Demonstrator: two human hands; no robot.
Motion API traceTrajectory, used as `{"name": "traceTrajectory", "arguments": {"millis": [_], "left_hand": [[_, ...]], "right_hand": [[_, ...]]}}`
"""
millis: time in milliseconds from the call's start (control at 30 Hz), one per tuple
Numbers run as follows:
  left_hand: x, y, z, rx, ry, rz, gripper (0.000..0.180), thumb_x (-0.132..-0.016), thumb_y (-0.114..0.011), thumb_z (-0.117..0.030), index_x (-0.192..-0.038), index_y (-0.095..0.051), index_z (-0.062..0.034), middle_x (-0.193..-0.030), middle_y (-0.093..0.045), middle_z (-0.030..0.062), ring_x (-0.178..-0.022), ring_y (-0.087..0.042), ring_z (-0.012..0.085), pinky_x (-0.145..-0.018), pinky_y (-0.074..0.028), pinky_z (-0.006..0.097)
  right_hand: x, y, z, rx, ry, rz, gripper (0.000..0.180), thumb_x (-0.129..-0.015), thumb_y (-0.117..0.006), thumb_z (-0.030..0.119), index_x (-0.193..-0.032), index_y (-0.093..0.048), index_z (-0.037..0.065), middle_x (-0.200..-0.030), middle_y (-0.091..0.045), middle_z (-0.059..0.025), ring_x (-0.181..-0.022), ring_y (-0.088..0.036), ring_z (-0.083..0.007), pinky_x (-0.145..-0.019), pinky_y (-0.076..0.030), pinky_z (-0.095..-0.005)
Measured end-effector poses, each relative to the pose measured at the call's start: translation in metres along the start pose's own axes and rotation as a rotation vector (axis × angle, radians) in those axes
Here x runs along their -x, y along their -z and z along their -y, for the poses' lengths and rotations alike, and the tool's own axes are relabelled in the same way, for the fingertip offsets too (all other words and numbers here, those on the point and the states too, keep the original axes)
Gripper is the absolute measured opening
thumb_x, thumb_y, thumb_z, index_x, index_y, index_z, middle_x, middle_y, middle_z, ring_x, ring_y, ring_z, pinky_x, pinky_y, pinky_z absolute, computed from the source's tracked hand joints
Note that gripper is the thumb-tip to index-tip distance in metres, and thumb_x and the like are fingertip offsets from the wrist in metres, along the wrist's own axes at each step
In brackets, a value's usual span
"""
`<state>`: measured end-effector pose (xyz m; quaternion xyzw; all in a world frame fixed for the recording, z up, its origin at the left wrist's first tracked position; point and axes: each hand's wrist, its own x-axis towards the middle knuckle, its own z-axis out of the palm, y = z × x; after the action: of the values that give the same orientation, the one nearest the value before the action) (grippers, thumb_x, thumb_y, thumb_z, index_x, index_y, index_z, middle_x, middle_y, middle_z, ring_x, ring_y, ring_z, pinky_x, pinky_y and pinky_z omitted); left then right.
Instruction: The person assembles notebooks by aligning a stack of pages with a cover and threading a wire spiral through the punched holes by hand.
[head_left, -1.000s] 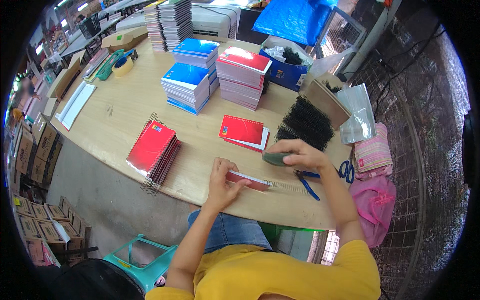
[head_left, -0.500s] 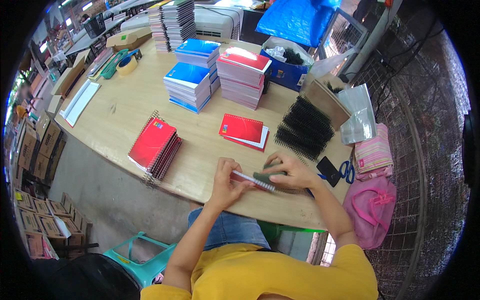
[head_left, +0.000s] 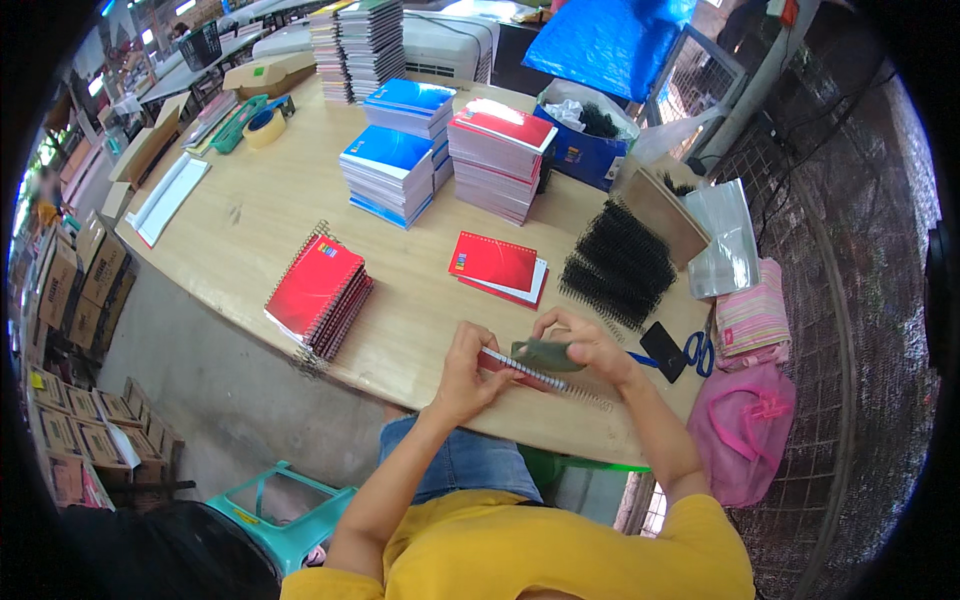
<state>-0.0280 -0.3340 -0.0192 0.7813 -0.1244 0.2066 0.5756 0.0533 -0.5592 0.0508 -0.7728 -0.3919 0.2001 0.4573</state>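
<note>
The work lies at the near edge of the wooden counter (head_left: 260, 215), just in front of the person's lap. Bare counter surface extends to the left of the hands; to the right, black scissors with blue handles (head_left: 695, 350) and a flat black card (head_left: 663, 351) lie near the right wrist.

The left hand (head_left: 463, 372) presses down on a red-covered notebook (head_left: 505, 364), fingers closed over its near end. The right hand (head_left: 588, 342) pinches a dull green flat piece (head_left: 545, 354) directly above the notebook, fingers narrow around it. A metal spiral binding (head_left: 560, 384) runs along the notebook's near edge and projects to the right.

Behind the hands: a thin stack of red notebooks (head_left: 498, 266), a pile of black coil bindings (head_left: 620, 264), and a stack of bound red notebooks (head_left: 320, 292) near the left counter edge. Taller blue and red stacks stand farther back.
</note>
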Motion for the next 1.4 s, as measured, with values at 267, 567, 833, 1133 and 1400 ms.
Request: {"name": "traceTrajectory", "arguments": {"millis": [267, 567, 833, 1133, 1400], "left_hand": [[0.002, 0.029, 0.018, 0.554, 0.327, 0.032, 0.025, -0.090, -0.063, 0.009, -0.112, -0.056, -0.0016, -0.101, -0.060, 0.0030, -0.093, -0.061, 0.0132, -0.086, -0.051, 0.027], [-0.001, 0.026, 0.017, 0.643, 0.360, -0.028, 0.038, -0.083, -0.069, 0.011, -0.112, -0.050, -0.0049, -0.099, -0.060, 0.0065, -0.089, -0.061, 0.0138, -0.076, -0.056, 0.029], [0.001, 0.034, 0.018, 0.712, 0.365, -0.057, 0.047, -0.083, -0.070, 0.011, -0.119, -0.046, -0.0074, -0.100, -0.060, 0.0075, -0.089, -0.062, 0.0128, -0.074, -0.057, 0.027], [0.004, 0.031, -0.017, 0.820, 0.482, -0.054, 0.068, -0.088, -0.070, 0.004, -0.145, -0.035, -0.0084, -0.113, -0.069, 0.0157, -0.085, -0.065, 0.0095, -0.068, -0.054, 0.022], [0.000, 0.035, -0.042, 0.708, 0.523, -0.038, 0.065, -0.088, -0.072, 0.003, -0.144, -0.039, -0.0070, -0.102, -0.073, 0.0124, -0.085, -0.067, 0.0099, -0.068, -0.054, 0.021]], "right_hand": [[-0.010, -0.006, 0.007, 0.045, -0.033, -0.044, 0.041, -0.094, -0.064, 0.038, -0.110, -0.075, 0.002, -0.117, -0.053, -0.0111, -0.109, -0.057, -0.0235, -0.096, -0.045, -0.0364], [-0.018, -0.011, -0.004, -0.157, -0.032, -0.087, 0.034, -0.095, -0.063, 0.031, -0.096, -0.071, -0.002, -0.113, -0.050, -0.0095, -0.103, -0.053, -0.0220, -0.094, -0.044, -0.0360], [0.008, -0.004, 0.006, 0.292, -0.032, -0.331, 0.051, -0.087, -0.071, 0.040, -0.127, -0.067, 0.007, -0.127, -0.051, -0.0159, -0.110, -0.054, -0.0312, -0.097, -0.044, -0.0423], [0.125, -0.027, -0.026, 1.139, -0.299, -0.625, 0.052, -0.085, -0.072, 0.030, -0.127, -0.059, 0.001, -0.123, -0.056, -0.0179, -0.120, -0.049, -0.0396, -0.097, -0.043, -0.0522], [0.027, 0.002, 0.074, 0.938, 0.346, -0.425, 0.052, -0.071, -0.083, 0.033, -0.117, -0.068, 0.012, -0.111, -0.062, -0.0086, -0.109, -0.060, -0.0263, -0.103, -0.042, -0.0524]]}}
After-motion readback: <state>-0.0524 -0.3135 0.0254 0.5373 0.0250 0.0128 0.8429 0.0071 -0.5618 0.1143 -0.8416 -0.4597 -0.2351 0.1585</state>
